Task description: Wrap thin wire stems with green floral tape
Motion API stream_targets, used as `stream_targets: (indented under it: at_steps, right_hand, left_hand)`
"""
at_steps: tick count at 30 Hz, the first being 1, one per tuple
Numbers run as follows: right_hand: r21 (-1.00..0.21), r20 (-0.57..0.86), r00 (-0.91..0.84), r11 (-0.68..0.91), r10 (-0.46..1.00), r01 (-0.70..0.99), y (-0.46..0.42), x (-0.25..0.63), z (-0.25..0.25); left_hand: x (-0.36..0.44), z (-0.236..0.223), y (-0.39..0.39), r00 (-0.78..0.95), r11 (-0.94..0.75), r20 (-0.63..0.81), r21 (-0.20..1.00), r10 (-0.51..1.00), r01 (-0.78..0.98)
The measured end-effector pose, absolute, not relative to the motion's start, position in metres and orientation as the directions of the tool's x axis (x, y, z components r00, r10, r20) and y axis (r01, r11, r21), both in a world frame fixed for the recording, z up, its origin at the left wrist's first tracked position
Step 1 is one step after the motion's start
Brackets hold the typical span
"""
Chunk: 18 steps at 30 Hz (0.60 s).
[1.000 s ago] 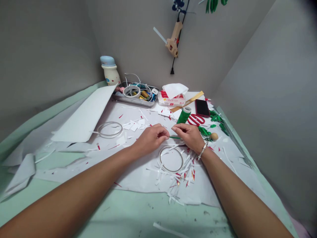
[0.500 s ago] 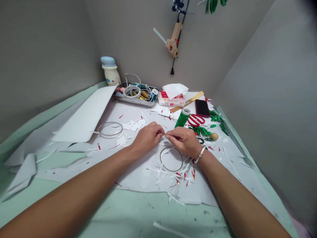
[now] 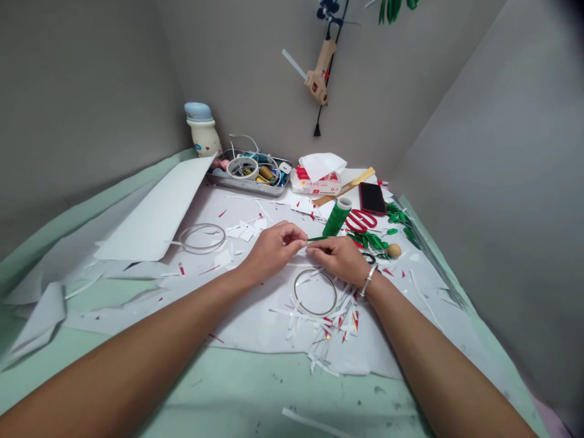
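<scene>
My left hand (image 3: 278,248) pinches the left end of a thin green stem (image 3: 317,238), thumb against forefinger. My right hand (image 3: 336,257) is closed at the stem's other end, fingertips almost touching the left ones; its fingers partly hide the stem. Just behind the right hand stands a spool of green thread (image 3: 336,219), slightly tilted. Below both hands a ring of pale tape or wire (image 3: 296,292) lies flat on the white paper (image 3: 255,328). Red-handled scissors (image 3: 361,221) lie to the right of the spool, their blades partly covered.
White and red paper scraps (image 3: 340,319) litter the paper. Green leaf pieces (image 3: 371,241), a wooden ball (image 3: 393,250) and a phone (image 3: 373,199) lie right. At the back are a metal tray (image 3: 249,185) and a tissue pack (image 3: 316,182). A glue gun (image 3: 319,76) hangs above.
Both hands came together, hiding the green stem, then parted slightly so it shows again. They are now a little farther back than a second ago.
</scene>
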State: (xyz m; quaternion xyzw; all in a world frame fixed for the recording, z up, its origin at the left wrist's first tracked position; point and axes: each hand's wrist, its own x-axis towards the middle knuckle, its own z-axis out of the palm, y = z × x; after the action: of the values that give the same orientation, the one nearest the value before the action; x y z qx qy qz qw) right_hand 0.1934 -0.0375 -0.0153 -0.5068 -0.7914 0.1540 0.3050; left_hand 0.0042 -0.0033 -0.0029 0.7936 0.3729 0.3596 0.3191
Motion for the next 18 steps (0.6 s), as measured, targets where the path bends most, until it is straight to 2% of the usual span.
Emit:
stream_targets:
  at_steps: [4, 8, 12, 16, 18]
  right_hand:
    - [-0.407, 0.338, -0.463, 0.571, 0.819, 0.713, -0.045, 0.183, -0.01]
    - [-0.349, 0.459, -0.457, 0.628, 0.761, 0.696, -0.05, 0.181, -0.005]
    - [-0.434, 0.564, -0.297, 0.582, 0.77, 0.687, -0.047, 0.186, -0.004]
    - [-0.6, 0.52, -0.131, 0.47, 0.844, 0.647, -0.037, 0.196, -0.012]
    - [-0.641, 0.484, -0.072, 0.409, 0.872, 0.65, -0.032, 0.201, -0.016]
  left_hand:
    - [0.003, -0.008, 0.001, 0.395, -0.553, 0.395, 0.679, 0.829, 0.482]
    - [0.002, -0.01, 0.0, 0.464, -0.595, 0.377, 0.582, 0.802, 0.554]
    - [0.003, -0.01, -0.005, 0.597, -0.667, 0.336, 0.543, 0.729, 0.509]
    - [0.006, -0.009, -0.006, 0.658, -0.678, 0.314, 0.605, 0.684, 0.417]
    - [0.006, -0.009, -0.006, 0.652, -0.653, 0.31, 0.655, 0.692, 0.381]
